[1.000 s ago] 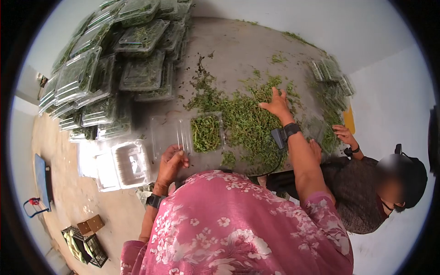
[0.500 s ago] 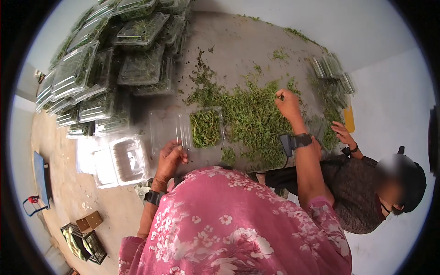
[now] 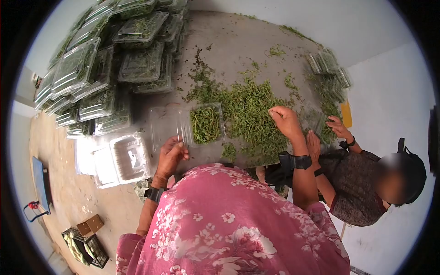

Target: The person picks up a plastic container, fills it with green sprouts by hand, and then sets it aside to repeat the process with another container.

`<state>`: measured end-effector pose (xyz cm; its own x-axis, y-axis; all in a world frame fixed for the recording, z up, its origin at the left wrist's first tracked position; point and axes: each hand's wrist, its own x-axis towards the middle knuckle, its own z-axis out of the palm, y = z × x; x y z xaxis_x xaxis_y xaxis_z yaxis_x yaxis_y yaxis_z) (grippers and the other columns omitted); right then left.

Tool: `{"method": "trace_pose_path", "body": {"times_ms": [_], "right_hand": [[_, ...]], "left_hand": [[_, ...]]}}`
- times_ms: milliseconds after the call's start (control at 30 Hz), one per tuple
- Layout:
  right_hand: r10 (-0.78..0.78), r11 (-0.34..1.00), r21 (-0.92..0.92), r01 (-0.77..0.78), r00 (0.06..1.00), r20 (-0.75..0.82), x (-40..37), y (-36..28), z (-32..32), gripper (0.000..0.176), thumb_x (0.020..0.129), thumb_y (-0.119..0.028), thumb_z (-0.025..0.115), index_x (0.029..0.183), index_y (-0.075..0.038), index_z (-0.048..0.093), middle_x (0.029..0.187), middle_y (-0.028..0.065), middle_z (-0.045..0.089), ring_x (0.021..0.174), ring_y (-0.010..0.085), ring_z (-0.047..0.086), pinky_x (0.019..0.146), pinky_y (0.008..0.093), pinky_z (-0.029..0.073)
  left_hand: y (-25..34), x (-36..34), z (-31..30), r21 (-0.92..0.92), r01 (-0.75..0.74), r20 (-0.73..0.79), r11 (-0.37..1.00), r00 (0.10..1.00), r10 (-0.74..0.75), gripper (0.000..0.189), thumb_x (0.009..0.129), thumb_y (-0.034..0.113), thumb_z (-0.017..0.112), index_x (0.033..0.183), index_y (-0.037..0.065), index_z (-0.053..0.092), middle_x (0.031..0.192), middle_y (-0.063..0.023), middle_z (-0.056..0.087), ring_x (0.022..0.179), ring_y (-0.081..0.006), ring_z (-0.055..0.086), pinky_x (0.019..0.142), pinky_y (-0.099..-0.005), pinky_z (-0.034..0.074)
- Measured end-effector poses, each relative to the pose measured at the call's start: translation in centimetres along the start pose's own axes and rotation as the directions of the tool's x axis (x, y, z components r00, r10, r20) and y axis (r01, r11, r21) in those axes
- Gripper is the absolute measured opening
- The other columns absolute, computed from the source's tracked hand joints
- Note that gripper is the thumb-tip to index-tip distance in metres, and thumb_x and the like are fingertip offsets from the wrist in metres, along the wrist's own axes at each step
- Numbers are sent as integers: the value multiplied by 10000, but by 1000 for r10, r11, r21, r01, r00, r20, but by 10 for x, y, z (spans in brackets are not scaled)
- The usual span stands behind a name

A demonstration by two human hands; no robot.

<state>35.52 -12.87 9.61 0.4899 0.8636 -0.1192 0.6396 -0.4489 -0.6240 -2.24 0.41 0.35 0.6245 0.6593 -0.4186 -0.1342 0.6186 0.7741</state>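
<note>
Grey table (image 3: pixel 238 41): left hand (image 3: pixel 172 155) curled on clamshell (image 3: pixel 166 124) rim, right hand (image 3: pixel 285 120) fingertips pinched around green sprigs (image 3: pixel 272 113)

Desk (image 3: pixel 238 41): grey top, worn and stained, running to a plain white wall (image 3: pixel 366 27) at the far side. A flat yellow object (image 3: pixel 347 114) lies just beside its right edge.

Floor (image 3: pixel 68 201), left of the desk: bare tan concrete, dusty and patchy. On it stand a flat blue item (image 3: pixel 40 181) with a small red piece (image 3: pixel 31 205) just beside, a small cardboard box (image 3: pixel 91 224), and a black crate (image 3: pixel 89 250) near the box.

Light: bright, even, with strong glare at the desk's near left corner.
</note>
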Motion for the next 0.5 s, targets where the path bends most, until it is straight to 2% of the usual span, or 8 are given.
{"method": "trace_pose_path", "body": {"times_ms": [133,233,333,367,467,500], "right_hand": [[8,998,57,-6,999,-45,-4,0,2,224,865,-259,646,1000,-82,665,845,120,644,759,319,624,656,480,519],[30,995,-90,-33,999,-29,-8,-10,9,284,815,-269,698,943,-21,644,858,155,642,721,329,620,646,474,512],[242,860,-479,-176,967,81,-9,-33,28,305,778,-239,734,883,22,619,822,181,627,736,342,619,661,479,510],[61,873,-481,-78,997,-52,-12,-13,45,275,796,-209,721,869,28,601,760,189,595,718,339,608,606,501,493],[-27,851,-521,-70,984,-175,-11,13,75,203,836,-210,685,865,-29,596,726,152,574,668,321,582,543,487,468],[-24,885,-464,-46,989,-143,-8,23,75,179,851,-210,669,867,-47,597,722,138,572,648,307,569,529,476,459]], "left_hand": [[-2,2,-3,-20,-10,29,1000,1000,11,273,918,161,534,1136,7,476,767,-73,590,644,-143,581,587,-238,474],[-2,2,-4,-21,-14,43,1000,999,15,268,920,160,534,1134,9,477,766,-72,591,642,-141,581,585,-236,474],[-4,3,-5,-19,-18,48,1000,999,19,267,919,161,536,1131,9,478,766,-73,592,641,-140,583,582,-236,474],[-3,3,-5,-13,-18,44,1000,999,18,267,919,161,536,1131,10,478,766,-73,592,641,-139,583,581,-236,474],[-1,0,-3,-10,-12,37,1000,999,13,266,919,162,537,1131,12,481,767,-73,593,643,-140,586,581,-239,474],[0,0,-2,-12,-12,36,1000,999,13,265,918,162,538,1131,14,482,767,-73,594,643,-141,586,581,-240,474]]}}
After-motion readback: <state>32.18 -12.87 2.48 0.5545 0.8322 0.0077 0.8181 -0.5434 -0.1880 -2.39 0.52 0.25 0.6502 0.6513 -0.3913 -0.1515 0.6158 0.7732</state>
